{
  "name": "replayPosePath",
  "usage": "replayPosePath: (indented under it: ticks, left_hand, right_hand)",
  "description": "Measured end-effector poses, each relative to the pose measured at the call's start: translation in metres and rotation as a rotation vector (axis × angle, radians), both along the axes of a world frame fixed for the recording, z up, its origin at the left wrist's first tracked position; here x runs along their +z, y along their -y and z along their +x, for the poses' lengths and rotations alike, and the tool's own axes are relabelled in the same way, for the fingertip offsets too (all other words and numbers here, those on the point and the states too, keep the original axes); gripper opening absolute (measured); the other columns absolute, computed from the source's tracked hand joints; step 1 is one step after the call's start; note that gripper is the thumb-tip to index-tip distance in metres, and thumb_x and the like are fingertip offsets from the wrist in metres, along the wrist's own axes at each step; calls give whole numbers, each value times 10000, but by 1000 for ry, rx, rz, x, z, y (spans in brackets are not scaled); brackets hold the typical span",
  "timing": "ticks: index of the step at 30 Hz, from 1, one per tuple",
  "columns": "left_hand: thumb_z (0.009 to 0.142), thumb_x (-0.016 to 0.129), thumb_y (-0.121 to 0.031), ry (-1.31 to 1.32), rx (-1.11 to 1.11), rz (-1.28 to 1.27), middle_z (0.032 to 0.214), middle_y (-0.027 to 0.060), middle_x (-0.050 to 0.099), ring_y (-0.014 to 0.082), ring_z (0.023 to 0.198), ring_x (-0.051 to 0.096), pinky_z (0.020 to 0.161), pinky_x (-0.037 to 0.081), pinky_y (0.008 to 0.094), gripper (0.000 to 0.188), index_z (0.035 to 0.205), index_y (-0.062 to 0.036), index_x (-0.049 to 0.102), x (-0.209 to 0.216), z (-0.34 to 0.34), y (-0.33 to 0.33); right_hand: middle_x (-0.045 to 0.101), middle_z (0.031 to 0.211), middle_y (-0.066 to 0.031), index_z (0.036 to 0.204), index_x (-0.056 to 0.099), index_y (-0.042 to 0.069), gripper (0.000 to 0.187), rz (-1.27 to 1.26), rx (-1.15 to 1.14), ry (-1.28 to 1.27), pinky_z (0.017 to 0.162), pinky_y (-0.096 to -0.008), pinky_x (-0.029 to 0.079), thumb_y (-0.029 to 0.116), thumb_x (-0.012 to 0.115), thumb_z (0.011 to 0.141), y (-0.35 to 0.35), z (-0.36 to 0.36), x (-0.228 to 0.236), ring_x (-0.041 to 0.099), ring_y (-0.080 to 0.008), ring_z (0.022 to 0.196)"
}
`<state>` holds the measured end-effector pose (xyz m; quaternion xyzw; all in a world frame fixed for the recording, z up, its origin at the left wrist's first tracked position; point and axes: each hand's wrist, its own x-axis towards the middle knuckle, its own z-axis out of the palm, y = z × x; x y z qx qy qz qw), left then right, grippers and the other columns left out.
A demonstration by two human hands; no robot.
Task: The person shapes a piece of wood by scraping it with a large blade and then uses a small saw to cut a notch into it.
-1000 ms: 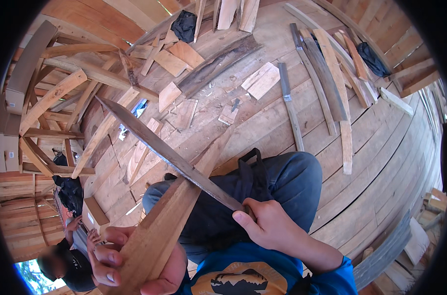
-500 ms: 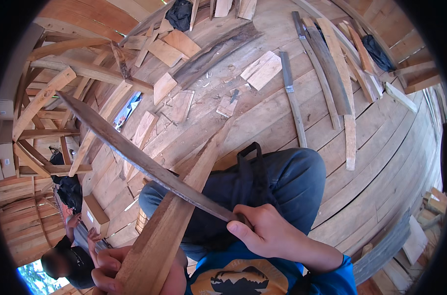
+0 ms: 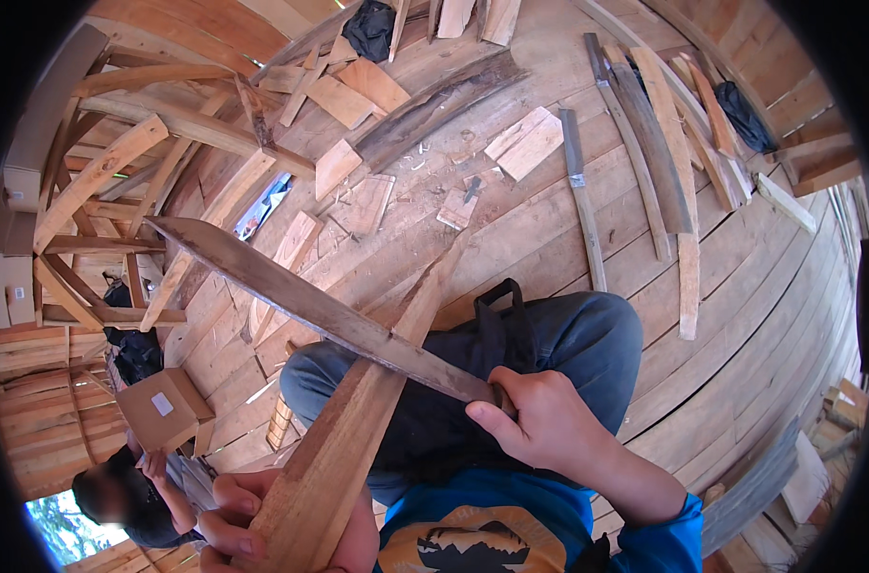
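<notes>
My right hand (image 3: pixel 549 413) is closed round the handle of a machete (image 3: pixel 291 296), whose long, stained blade reaches up and to the left. The blade crosses over a tapered wooden board (image 3: pixel 358 420) and appears to rest against its upper face; one small nick or chip shows at the blade's edge there. My left hand (image 3: pixel 238 511) grips the wide near end of the board, fingers on its left side. The board slants away across my lap, its narrow end pointing at the floor ahead.
Offcuts (image 3: pixel 525 143), shavings and a dark slab (image 3: pixel 434 105) litter the plank floor (image 3: pixel 539 239). Long strips (image 3: pixel 644 153) lie to the right. A wooden frame (image 3: pixel 157 153) stands at the left. At lower left, another person (image 3: pixel 148 497) holds a cardboard box (image 3: pixel 167 411).
The machete has shifted right and down along with my right hand, its blade now showing more of its flat. The other person has raised the cardboard box.
</notes>
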<state>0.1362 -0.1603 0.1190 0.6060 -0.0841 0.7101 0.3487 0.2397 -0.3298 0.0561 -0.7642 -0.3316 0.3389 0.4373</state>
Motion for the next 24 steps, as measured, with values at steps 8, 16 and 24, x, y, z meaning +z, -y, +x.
replayPosePath:
  ticks: [8, 16, 24]
  left_hand:
    - [853, 632, -276, 28, 7, -24, 1150, 6, 496, 211, 1032, 450, 946, 287, 419, 315, 1159, -330, 578, -3, -5, -4]
    - [871, 633, -342, -74, -35, 97, 1220, 55, 478, 269, 1106, 449, 980, 312, 430, 465, 1288, -254, 446, 5, 1, -13]
    - [873, 607, -313, -65, 62, -80, 1123, 24, 466, 240, 1048, 409, 889, 320, 412, 330, 1191, -288, 522, 2, -10, -7]
  right_hand:
    - [550, 514, -147, 757, 585, -21, 537, 46, -28, -65, 497, -401, 491, 475, 549, 959, -3, -14, 3, 610, -348, 501]
    - [456, 528, -117, 836, 580, -27, 535, 247, 69, -639, 480, -343, 407, 478, 491, 988, -5, 0, 3, 493, -275, 455]
    - [486, 518, -158, 748, 545, -8, 518, 54, 30, -21, 498, -400, 440, 476, 577, 932, -8, 5, 7, 568, -364, 512]
